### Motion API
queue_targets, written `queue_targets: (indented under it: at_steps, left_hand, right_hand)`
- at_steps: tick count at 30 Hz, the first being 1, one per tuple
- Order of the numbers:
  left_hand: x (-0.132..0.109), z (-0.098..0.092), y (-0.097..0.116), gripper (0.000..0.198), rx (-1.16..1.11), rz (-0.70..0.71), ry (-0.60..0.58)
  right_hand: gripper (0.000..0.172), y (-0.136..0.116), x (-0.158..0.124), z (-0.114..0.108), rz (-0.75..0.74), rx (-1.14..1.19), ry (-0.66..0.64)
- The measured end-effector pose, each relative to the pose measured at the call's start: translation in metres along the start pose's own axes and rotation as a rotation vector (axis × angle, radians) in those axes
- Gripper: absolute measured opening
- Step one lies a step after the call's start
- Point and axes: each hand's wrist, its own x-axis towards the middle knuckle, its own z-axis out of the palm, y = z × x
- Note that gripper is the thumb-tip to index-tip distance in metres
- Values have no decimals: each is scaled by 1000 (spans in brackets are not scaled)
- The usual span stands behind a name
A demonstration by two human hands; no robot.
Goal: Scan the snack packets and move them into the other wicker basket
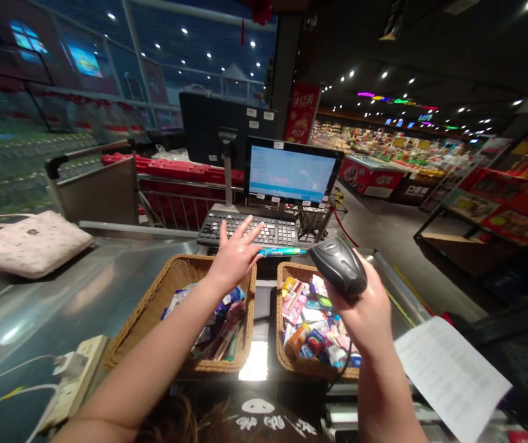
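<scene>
My right hand [369,295] is wrapped around a black barcode scanner [340,264], its head tilted to the left. Over the black keyboard [276,232] my left hand [237,253] spreads its fingers onto the keys. A slim blue packet [282,251] sticks out to the right from under its thumb, towards the scanner. Below the left forearm stands a wicker basket [153,301] with several packaged items, partly covered by the arm. Another wicker basket [287,364], full of small colourful packets [310,323], sits under the scanner, whose cable hangs over it.
A lit screen [292,172] stands behind the keyboard, beside a dark monitor back [227,126]. On the metal counter [120,252] lie a pale handbag [28,243] and a power strip [77,381] with cables. A printed sheet [453,375] is at the right. Shopping carts [181,191] stand beyond.
</scene>
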Motion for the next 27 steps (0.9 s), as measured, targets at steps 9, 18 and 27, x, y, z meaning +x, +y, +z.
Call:
queue_targets:
  at_steps: [9, 18, 27]
  left_hand:
    - [-18, -31, -25, 19, 58, -38, 64]
    - [-26, -51, -49, 17, 88, -76, 102]
    - [-46, -59, -77, 19, 103, -145, 101]
  right_hand:
    - [53, -32, 3, 10, -103, 49, -6]
    - [50, -57, 3, 27, -192, 125, -112]
    - [49, -74, -3, 42, -208, 171, -274]
